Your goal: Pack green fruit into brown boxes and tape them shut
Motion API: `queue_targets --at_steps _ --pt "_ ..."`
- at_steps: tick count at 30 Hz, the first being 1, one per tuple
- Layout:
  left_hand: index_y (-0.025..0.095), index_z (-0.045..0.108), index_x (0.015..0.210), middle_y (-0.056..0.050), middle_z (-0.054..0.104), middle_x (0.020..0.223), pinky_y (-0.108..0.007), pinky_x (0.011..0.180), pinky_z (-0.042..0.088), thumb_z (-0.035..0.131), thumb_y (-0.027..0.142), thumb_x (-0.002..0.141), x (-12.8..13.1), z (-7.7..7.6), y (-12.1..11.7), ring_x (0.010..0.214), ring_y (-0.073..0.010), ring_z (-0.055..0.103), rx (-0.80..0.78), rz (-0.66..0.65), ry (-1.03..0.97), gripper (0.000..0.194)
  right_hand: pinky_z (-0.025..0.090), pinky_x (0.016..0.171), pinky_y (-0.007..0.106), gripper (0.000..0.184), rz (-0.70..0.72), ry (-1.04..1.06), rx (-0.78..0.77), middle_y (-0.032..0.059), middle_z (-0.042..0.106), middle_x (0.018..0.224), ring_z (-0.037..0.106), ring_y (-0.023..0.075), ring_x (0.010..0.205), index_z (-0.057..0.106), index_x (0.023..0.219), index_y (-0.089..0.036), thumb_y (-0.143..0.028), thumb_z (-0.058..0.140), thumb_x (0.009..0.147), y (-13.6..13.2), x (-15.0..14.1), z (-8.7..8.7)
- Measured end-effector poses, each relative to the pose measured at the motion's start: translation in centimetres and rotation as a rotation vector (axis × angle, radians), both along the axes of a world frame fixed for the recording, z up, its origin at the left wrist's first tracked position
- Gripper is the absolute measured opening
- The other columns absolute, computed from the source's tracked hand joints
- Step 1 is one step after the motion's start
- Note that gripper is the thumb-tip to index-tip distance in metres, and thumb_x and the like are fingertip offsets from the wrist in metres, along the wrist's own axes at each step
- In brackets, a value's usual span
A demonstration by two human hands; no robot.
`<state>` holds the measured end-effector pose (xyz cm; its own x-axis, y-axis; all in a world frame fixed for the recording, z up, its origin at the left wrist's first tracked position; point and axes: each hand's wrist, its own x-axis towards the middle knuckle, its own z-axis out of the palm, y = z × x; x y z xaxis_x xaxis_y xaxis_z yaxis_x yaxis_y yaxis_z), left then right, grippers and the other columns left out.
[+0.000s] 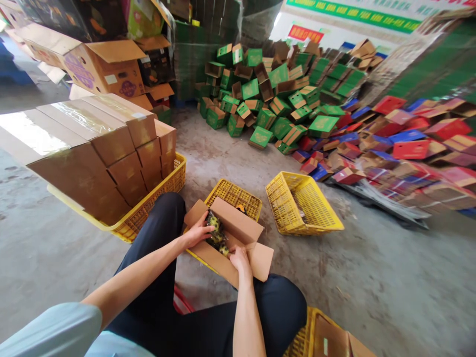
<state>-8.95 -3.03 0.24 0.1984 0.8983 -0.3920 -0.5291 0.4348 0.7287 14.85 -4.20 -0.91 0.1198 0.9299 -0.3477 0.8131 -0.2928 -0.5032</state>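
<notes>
An open cardboard box (243, 221) with raised flaps sits between my knees, over a yellow plastic crate (255, 204). In it lies a clear plastic bag (215, 225) of yellow-green and dark pieces whose kind I cannot make out. My left hand (198, 231) reaches over the box's left end, its fingers closed on the upper end of the bag. At the bag's lower end, inside the box, my right hand (240, 259) has curled fingers, with the fingertips partly hidden.
Left of me, a yellow crate (148, 210) carries stacked taped cartons (111, 144). A tilted yellow basket (307, 206) stands ahead to the right. Another crate (310, 332) holds cardboard near my right knee. Piles of green boxes (260, 136) and red-and-blue boxes (411, 148) lie beyond.
</notes>
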Motion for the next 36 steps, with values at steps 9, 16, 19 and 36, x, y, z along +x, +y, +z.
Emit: queue_targets --at_steps 9,16,19,36 --pt "0.024 0.07 0.135 -0.009 0.062 0.148 -0.043 0.128 0.022 0.087 0.022 0.069 0.0 2.1 -0.1 0.153 -0.0329 0.036 0.254 0.1 0.126 0.069 0.057 0.08 0.035 0.016 -0.021 0.164 0.103 0.0023 0.078 0.074 0.076 0.0257 0.081 0.077 0.07 -0.026 -0.014 0.067 0.065 -0.3 -0.3 0.9" --pt "0.019 0.077 0.123 -0.012 0.07 0.137 -0.048 0.122 0.035 0.089 0.04 0.073 -0.6 3.5 0.1 0.14 -0.0373 0.053 0.299 0.059 0.137 0.056 0.054 0.092 0.04 0.024 -0.065 0.249 0.274 0.0048 0.081 0.097 0.074 0.0283 0.095 0.08 0.09 -0.029 -0.034 0.058 0.08 -1.9 1.3 4.1" --pt "0.017 0.075 0.125 -0.014 0.073 0.131 -0.048 0.117 0.04 0.09 0.045 0.073 -0.7 3.4 0.4 0.131 -0.0365 0.062 0.276 0.068 0.058 0.061 0.054 0.093 0.04 0.03 -0.125 0.36 0.338 0.0063 0.08 0.104 0.072 0.0289 0.098 0.079 0.098 -0.028 -0.048 0.062 0.083 -2.4 2.5 5.4" --pt "0.012 0.083 0.103 -0.011 0.079 0.089 -0.029 0.076 0.052 0.085 0.059 0.08 0.6 1.8 -0.3 0.075 -0.0195 0.07 0.188 -0.229 0.053 0.053 0.061 0.09 0.041 0.056 -0.272 1.056 0.103 0.0089 0.075 0.125 0.07 0.0295 0.114 0.074 0.118 -0.027 -0.059 0.086 0.074 -2.4 -2.0 6.5"
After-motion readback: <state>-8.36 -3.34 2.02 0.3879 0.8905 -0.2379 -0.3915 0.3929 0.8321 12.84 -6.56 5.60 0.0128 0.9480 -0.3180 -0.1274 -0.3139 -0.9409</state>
